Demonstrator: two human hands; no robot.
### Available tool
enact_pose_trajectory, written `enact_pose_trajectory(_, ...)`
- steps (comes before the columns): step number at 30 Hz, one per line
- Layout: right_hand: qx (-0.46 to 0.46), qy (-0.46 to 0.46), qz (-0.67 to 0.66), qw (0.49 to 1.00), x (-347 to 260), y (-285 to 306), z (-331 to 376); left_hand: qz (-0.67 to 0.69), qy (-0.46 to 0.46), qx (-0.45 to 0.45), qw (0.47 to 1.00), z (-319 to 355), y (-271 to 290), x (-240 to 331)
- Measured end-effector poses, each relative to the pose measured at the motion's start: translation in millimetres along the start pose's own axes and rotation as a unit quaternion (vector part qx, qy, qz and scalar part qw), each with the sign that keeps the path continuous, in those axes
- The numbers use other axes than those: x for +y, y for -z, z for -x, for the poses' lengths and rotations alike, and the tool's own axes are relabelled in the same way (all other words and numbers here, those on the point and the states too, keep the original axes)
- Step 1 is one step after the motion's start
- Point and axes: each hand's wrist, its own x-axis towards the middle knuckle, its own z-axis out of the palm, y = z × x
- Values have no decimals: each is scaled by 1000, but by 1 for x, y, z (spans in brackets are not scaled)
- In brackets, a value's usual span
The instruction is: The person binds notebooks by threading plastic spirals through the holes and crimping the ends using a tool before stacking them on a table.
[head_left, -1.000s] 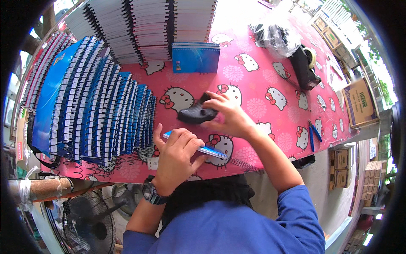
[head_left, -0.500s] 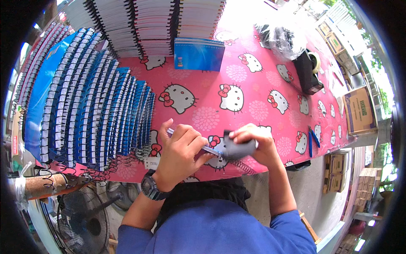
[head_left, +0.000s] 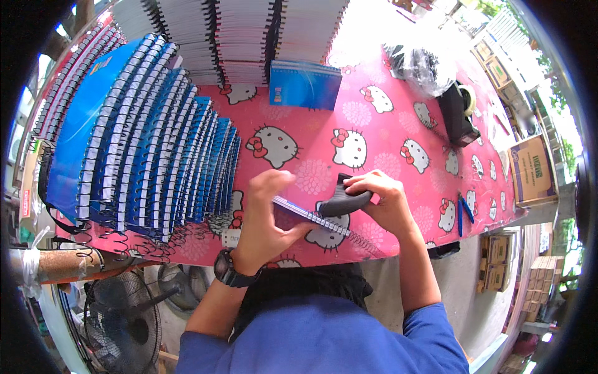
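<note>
My left hand [head_left: 265, 212], with a black watch on its wrist, holds a thin spiral notebook [head_left: 300, 210] near the table's front edge. The thumb lies along the near side, while the fingers above are slightly blurred. A dark wire coil [head_left: 366, 244] runs through the punched edge, and its loose end sticks out past the right end. In my right hand [head_left: 383, 193] is a curved, dark grey, sleeve-like piece [head_left: 346, 202], held just over the notebook's punched edge. Its exact kind is unclear.
Blue spiral notebooks [head_left: 146, 131] stand in a long row at left. Tall notebook stacks [head_left: 243, 37] and a small blue notebook [head_left: 305, 85] are behind. At right are a tape dispenser [head_left: 458, 115], clear plastic [head_left: 427, 68] and blue-handled pliers [head_left: 462, 215]. A fan [head_left: 124, 318] stands below left.
My left fingers have lifted and shifted back, showing more of the notebook's punched edge. The grey piece has turned in my right hand and moved slightly. The whole view has shifted a little.
</note>
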Motion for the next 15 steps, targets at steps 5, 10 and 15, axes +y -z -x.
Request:
enact_pose_trajectory(5, -65, 59, -259, 962, -14, -1, -5, 241, 138, 68, 958, 13, -15, -12)
enact_pose_trajectory(10, -38, 69, -160, 984, -10, -1, -18, 260, 241, -74, 932, 20, -11, -25)
enact_pose_trajectory(15, -12, 8, -101, 995, -1, -5, -28, 281, 236, -94, 926, 20, -13, -28)
